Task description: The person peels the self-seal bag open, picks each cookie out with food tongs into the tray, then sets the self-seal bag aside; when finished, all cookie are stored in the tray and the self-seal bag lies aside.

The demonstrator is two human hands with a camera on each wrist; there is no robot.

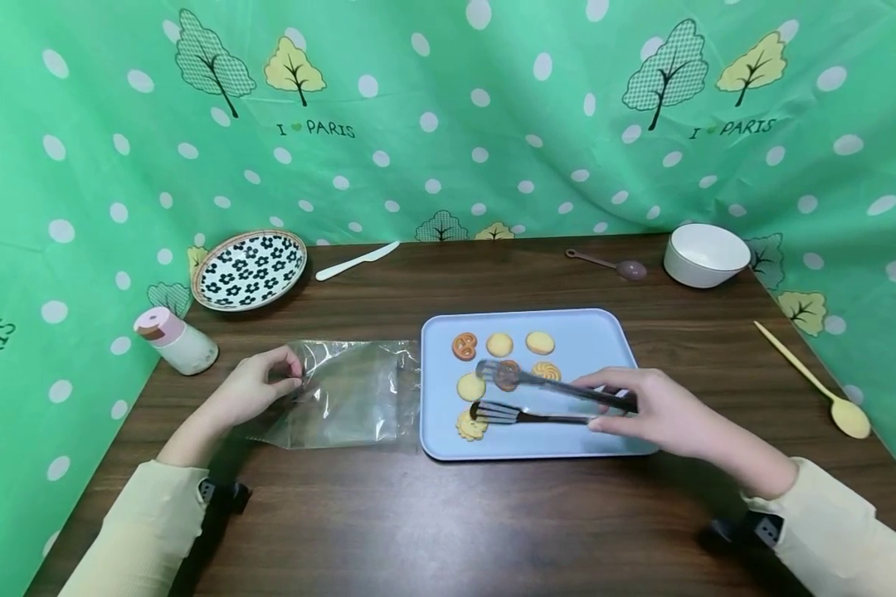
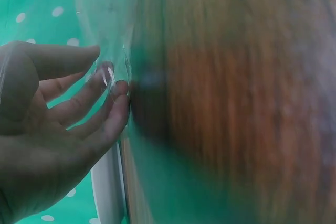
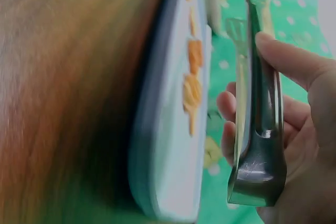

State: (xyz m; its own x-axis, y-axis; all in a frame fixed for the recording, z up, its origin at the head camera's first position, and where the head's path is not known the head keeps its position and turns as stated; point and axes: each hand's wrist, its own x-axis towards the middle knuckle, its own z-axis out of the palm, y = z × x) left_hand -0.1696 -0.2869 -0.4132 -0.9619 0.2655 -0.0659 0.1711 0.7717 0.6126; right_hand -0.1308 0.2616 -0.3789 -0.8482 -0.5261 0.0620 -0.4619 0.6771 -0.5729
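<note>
My left hand [image 1: 257,385] is at the left end of a clear plastic bag [image 1: 351,394] lying on the table. In the left wrist view its fingers [image 2: 113,103] are loosely bent against the film, with thumb and fingers apart. My right hand [image 1: 645,410] holds dark tongs [image 1: 545,418] over a light blue tray [image 1: 590,332], thumb on one arm and fingers on the other. Their slotted tips stand apart and point left. In the head view these overlap a brown cookie [image 1: 506,376] and a scalloped cookie [image 1: 466,427]. Nearby lie a pretzel-shaped cookie [image 1: 465,347] and several pale cookies [image 1: 499,344].
At the back left are a flower-patterned bowl [image 1: 250,269], a white knife [image 1: 357,260] and a pink-capped jar [image 1: 182,344]. A brown spoon [image 1: 627,269] and white bowl [image 1: 705,257] sit at the back right. A yellow spoon [image 1: 849,419] lies along the right edge.
</note>
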